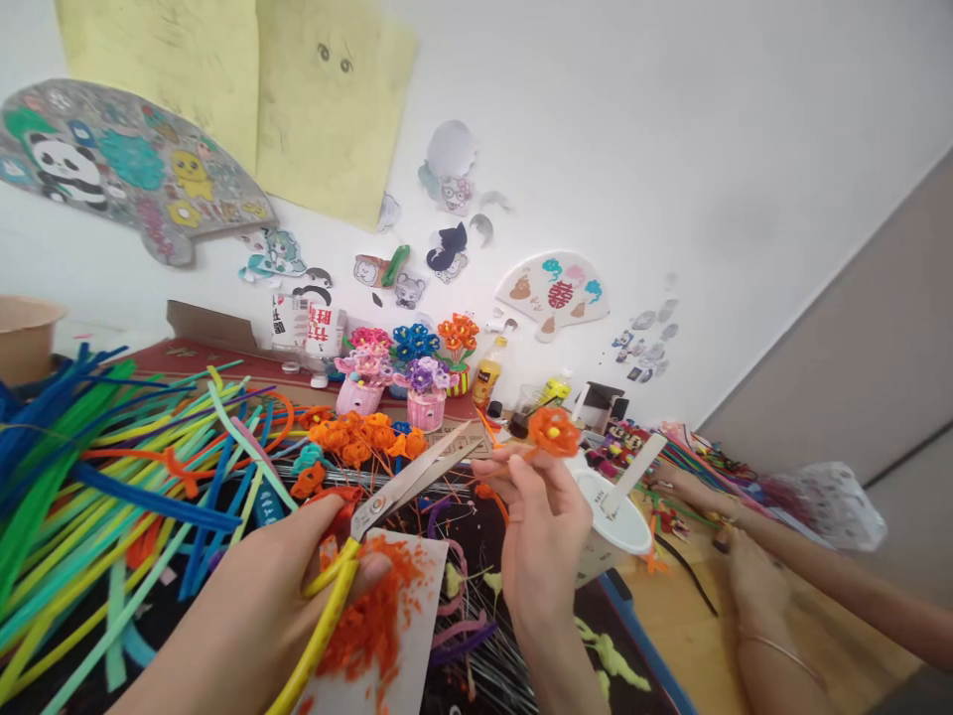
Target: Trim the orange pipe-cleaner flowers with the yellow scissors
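Yellow-handled scissors (372,506) are in my left hand (275,586), whose fingers are wrapped round the handles; the blades are slightly apart and point up and right. My right hand (540,536) pinches the stem of an orange flower (554,431) just below its petals, to the right of the blade tips. Under the scissors lies a white sheet (417,616) covered with orange fuzz clippings (364,636). Behind the blades, several orange flowers (364,437) lie together.
Coloured pipe cleaners (111,516) pile up at the left. Small potted flowers (428,382) and bottles (488,373) stand along the wall. A white-lidded tub (614,516) is right of my right hand. Another person's arms (774,596) reach in at the far right.
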A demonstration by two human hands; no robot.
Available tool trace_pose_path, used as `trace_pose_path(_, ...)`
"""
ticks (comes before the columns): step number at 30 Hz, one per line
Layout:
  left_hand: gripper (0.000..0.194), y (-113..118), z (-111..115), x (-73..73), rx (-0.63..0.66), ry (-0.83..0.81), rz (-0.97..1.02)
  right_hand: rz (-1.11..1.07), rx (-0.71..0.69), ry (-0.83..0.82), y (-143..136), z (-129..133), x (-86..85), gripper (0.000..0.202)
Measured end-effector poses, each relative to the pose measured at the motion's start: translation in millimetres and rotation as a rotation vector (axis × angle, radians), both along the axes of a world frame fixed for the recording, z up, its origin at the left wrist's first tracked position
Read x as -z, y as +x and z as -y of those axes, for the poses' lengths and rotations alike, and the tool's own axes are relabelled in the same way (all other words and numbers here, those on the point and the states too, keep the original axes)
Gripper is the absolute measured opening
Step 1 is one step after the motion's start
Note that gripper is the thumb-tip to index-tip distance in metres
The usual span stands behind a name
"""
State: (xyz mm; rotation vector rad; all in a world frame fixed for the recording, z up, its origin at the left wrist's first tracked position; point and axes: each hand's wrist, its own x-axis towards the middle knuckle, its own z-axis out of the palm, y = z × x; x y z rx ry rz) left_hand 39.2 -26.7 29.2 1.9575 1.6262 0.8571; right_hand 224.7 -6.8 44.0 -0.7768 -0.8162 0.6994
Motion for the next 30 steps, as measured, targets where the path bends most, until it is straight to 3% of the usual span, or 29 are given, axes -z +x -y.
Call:
trace_pose_path(5, 0.03, 7.0, 1.7, -0.2, 0.049, -0.152, -0.156, -0.094, -0.02, 0.025, -0.3, 0.6, -1.5, 0.009)
trace_pose_path(13, 0.034, 11.1, 4.1, 1.3, 0.065, -0.217, -0.326, -0.238, -0.157, -0.073, -0.6, 2.8, -3.8, 0.009)
trace_pose_path(20, 0.017, 7.9, 2.7, 8.3, 0.085, -0.176, -0.41, -0.301, -0.22, -0.135, -2.5, 4.6, -5.1, 0.013)
trace_pose_path(30, 0.012, 5.8, -2.9, 12.6, 0.083, -0.138, -0.438, -0.354, -0.283, -0.16, -0.6, 4.0, -2.1, 0.013)
